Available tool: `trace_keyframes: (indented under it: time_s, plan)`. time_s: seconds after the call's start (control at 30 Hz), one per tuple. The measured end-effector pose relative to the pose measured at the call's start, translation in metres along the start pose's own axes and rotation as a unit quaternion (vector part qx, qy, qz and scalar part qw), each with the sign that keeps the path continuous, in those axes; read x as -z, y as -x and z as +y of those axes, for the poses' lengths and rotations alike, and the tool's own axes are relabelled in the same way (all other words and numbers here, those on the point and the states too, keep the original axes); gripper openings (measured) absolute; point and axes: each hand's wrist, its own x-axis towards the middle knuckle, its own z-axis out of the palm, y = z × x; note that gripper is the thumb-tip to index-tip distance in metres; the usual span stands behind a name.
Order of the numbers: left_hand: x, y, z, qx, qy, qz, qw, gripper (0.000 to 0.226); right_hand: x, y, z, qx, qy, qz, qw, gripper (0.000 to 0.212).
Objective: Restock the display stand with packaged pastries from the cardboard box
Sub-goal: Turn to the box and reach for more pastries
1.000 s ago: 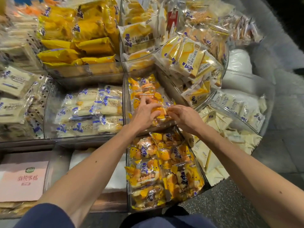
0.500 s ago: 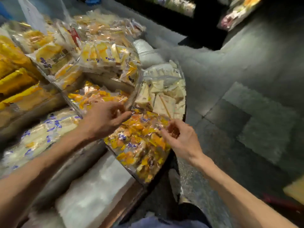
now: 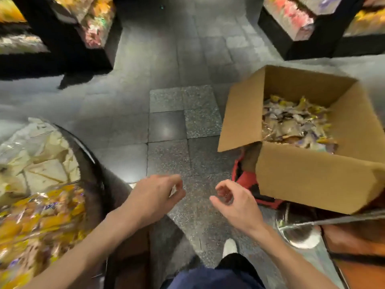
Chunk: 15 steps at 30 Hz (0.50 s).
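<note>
Left hand point(image 3: 154, 197) and right hand point(image 3: 233, 203) hover loosely curled near the cardboard box point(image 3: 312, 180).

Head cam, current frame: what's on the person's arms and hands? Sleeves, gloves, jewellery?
The left hand and right hand are ungloved, with no ring, watch or wristband visible. Past both wrists no sleeve shows, right down to the bottom edge of the frame.

right of the right hand point(image 3: 233, 203), the open brown cardboard box point(image 3: 312, 180) runs off the edge, its yellow-and-purple packets point(image 3: 295, 122) blurred. a white speck point(image 3: 173, 189) by the left hand point(image 3: 155, 197) is too small to identify.
</note>
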Motion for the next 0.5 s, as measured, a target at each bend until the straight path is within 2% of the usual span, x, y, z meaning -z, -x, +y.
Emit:
trace_keyframes:
  time_s: [0.17,0.37,0.5]
  plan:
    - [-0.035,-0.113,0.079,-0.047,0.004,-0.021,0.999,0.019,0.081,-0.023,0.077,-0.063,0.006,0.035,0.997,0.017]
    - [-0.082,-0.229,0.146,-0.024,0.011,-0.080,0.996,0.024,0.159,-0.065,0.152,-0.128,0.017,0.047,0.991,0.018]
    - [-0.113,-0.298,0.169,-0.001,0.042,-0.115,0.993,0.014,0.191,-0.099,0.195,-0.167,0.015,0.063,0.984,0.018]
